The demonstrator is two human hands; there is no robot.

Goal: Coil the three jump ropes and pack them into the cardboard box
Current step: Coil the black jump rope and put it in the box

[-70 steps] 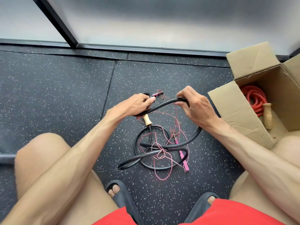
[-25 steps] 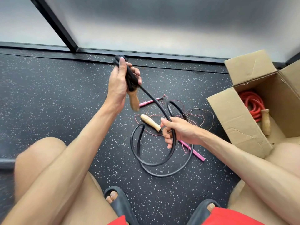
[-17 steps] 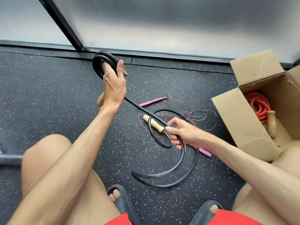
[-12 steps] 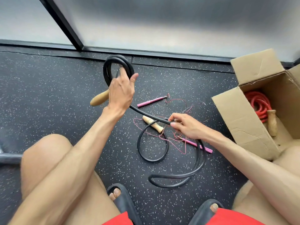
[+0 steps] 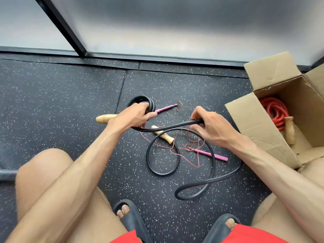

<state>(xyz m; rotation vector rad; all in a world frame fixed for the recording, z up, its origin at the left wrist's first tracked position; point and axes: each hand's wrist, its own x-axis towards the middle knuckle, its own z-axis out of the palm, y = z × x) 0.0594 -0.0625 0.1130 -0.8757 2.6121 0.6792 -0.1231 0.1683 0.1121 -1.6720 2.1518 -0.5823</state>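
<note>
My left hand (image 5: 133, 117) grips a small coil of the thick black jump rope (image 5: 213, 163), one wooden handle (image 5: 105, 118) sticking out to the left. My right hand (image 5: 209, 128) pinches the same rope a little to the right, and the rope runs taut between the hands. The remaining black rope lies in loose loops on the floor with its second wooden handle (image 5: 164, 135). A thin pink jump rope (image 5: 210, 154) with pink handles lies tangled under it. The red jump rope (image 5: 274, 113) sits coiled inside the open cardboard box (image 5: 259, 127) at right.
I sit on a dark speckled rubber floor (image 5: 61, 106), knees at both sides and black slippers (image 5: 133, 218) near the bottom edge. A grey wall with a black baseboard (image 5: 175, 58) runs along the far side.
My left hand has dropped from chest height down toward the floor with the coil. My right hand slid along the black rope and lifted it, now level with the left.
</note>
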